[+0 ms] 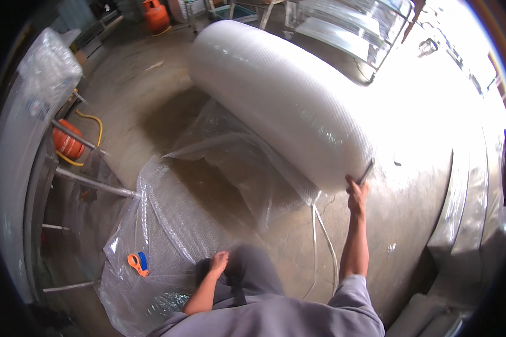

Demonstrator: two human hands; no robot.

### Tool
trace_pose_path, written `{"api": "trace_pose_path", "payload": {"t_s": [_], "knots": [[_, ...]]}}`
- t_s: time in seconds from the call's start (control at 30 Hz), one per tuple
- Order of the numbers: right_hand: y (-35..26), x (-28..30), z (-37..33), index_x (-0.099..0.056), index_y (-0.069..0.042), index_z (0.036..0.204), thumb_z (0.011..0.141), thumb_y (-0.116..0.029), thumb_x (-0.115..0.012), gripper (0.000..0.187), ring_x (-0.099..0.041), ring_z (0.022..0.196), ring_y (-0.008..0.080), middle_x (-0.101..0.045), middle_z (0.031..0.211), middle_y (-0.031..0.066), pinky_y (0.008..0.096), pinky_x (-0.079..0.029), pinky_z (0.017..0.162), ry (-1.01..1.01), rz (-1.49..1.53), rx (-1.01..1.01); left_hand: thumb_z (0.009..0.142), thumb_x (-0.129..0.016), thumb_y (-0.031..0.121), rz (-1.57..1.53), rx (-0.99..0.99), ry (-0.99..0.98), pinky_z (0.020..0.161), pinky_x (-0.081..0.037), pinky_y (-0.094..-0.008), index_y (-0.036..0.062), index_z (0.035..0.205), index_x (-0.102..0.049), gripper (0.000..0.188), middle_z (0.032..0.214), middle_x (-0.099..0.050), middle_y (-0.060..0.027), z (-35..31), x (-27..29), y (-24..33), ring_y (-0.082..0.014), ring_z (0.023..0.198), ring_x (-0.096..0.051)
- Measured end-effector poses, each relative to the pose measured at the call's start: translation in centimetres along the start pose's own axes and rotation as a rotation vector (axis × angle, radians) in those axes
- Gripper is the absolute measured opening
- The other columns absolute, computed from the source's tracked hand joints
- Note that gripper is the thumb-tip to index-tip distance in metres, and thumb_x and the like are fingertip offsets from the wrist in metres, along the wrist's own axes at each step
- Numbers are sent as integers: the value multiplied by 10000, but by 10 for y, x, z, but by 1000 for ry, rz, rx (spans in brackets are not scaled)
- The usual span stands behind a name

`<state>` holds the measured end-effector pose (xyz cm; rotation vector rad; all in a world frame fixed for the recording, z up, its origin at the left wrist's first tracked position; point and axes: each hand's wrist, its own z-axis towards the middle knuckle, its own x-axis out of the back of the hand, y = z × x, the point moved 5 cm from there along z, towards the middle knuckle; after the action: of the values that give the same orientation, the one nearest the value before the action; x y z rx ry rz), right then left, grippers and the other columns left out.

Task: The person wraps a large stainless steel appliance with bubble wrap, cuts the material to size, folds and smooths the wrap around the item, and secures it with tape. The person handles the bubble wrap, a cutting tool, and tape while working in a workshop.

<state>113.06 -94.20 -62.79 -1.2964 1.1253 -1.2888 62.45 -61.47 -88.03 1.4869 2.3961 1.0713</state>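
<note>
A large roll of bubble wrap (281, 92) lies on the concrete floor, with a loose sheet of bubble wrap (180, 216) spread from it toward me. My right hand (357, 194) reaches to the roll's near right end, its fingers closed round a thin, dark, stick-like tool (367, 170) whose kind I cannot make out. Close to my knee, my left hand (220, 262) is curled, with nothing visible in it. On the sheet at left lies an orange and blue tool (138, 264), perhaps a tape dispenser. White straps (316, 236) trail from under the roll.
A wrapped panel on a metal frame (17, 168) stands at left, beside an orange gas cylinder (68, 140) with a yellow hose. Another orange cylinder (156, 18) and a metal rack trolley (343, 33) stand behind. Long wrapped pieces (461, 208) lie at right.
</note>
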Motion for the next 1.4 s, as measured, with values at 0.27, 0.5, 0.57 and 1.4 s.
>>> {"api": "trace_pose_path", "payload": {"t_s": [0.27, 0.5, 0.57, 1.4], "knots": [[-178, 73, 23, -686, -41, 936, 856, -142, -749, 143, -487, 577, 64, -606, 780, -33, 234, -358, 518, 111, 124, 30, 910, -621, 623, -186, -60, -274, 1132, -352, -445, 142, 1625, -111, 1001, 1640, -190, -190, -2, -97, 84, -324, 1486, -278], [-503, 42, 109, -648, -33, 1117, 932, -279, -666, 309, -564, 726, 174, -612, 866, 42, 312, -436, 649, -165, -112, 387, 842, -687, 668, -279, -1003, -215, 1218, 2, -572, 48, 1583, 171, 1292, 1638, 263, -209, -98, -220, 313, -400, 1521, 197], [-599, -17, 128, -634, -35, 1181, 950, -321, -644, 367, -586, 778, 218, -627, 915, 74, 342, -457, 699, -263, -266, 547, 784, -745, 662, -136, -1368, 12, 1175, 39, -678, 53, 1597, 124, 1337, 1631, 210, -274, -161, -206, 399, -455, 1503, 212], [-623, -358, 397, -640, -101, 1231, 985, -289, -549, 323, -667, 1108, 244, -684, 1210, 59, 380, -562, 875, 333, -2352, 1793, 912, -700, 349, -41, -84, 640, 1006, -492, -450, -14, 1213, -656, 474, 1199, -677, -247, -75, 132, 30, -390, 1143, -643]]}}
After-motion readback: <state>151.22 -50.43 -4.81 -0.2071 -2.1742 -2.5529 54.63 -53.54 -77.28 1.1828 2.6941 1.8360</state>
